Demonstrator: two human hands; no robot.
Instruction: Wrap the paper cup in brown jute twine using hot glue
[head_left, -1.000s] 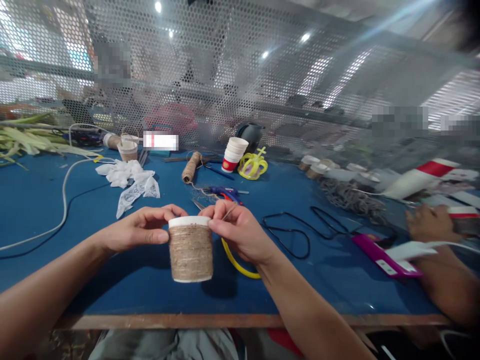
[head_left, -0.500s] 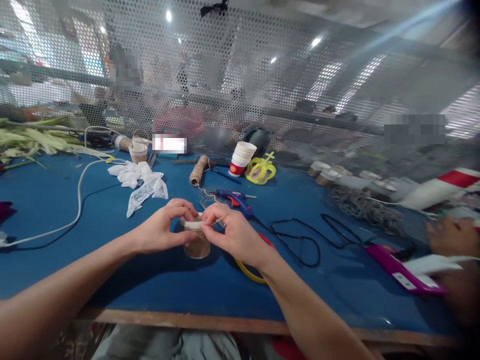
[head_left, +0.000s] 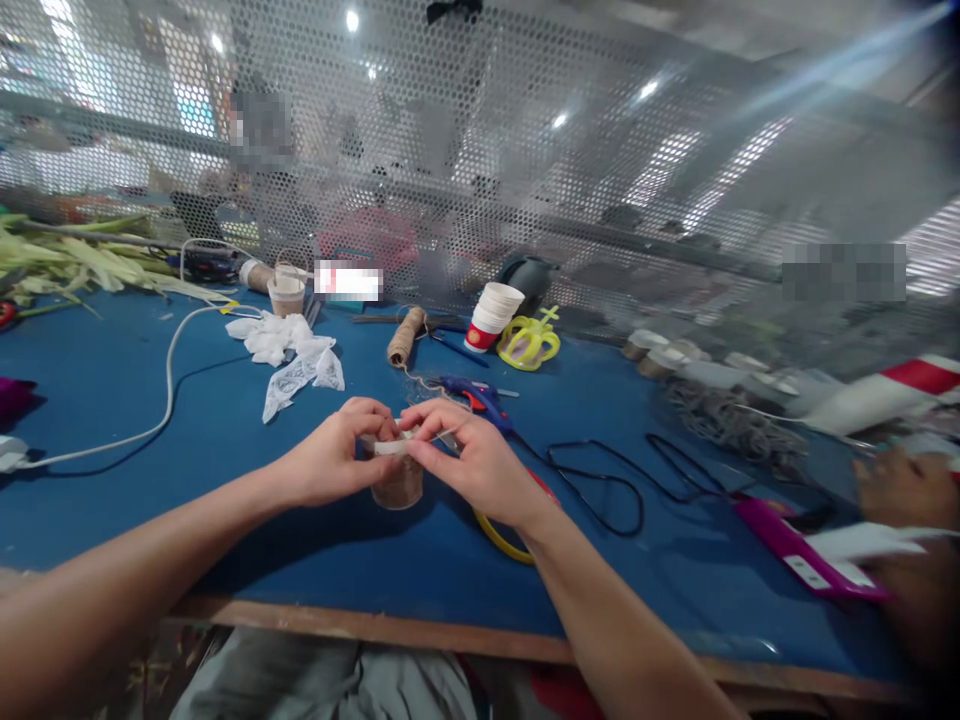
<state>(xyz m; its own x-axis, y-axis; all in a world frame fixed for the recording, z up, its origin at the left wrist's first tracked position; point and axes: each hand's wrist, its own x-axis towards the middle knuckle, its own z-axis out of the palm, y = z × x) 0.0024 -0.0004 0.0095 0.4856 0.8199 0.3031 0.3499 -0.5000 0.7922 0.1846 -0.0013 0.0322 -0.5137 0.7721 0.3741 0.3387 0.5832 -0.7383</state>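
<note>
A cup (head_left: pixel 397 490) wrapped in twine sits between the two hands, low over the near part of the blue desk (head_left: pixel 360 580). The left hand (head_left: pixel 330 457) grips its white rim, thumb outside and the other fingers over the top. The right hand's (head_left: pixel 476 455) fingers pinch a thin strand (head_left: pixel 448 433) at the rim. Beyond lie a glue gun (head_left: pixel 480 397) and a twine roll (head_left: pixel 406 338).

The twine spool (head_left: pixel 406 338) lies behind the held cup (head_left: pixel 397 488).
</note>
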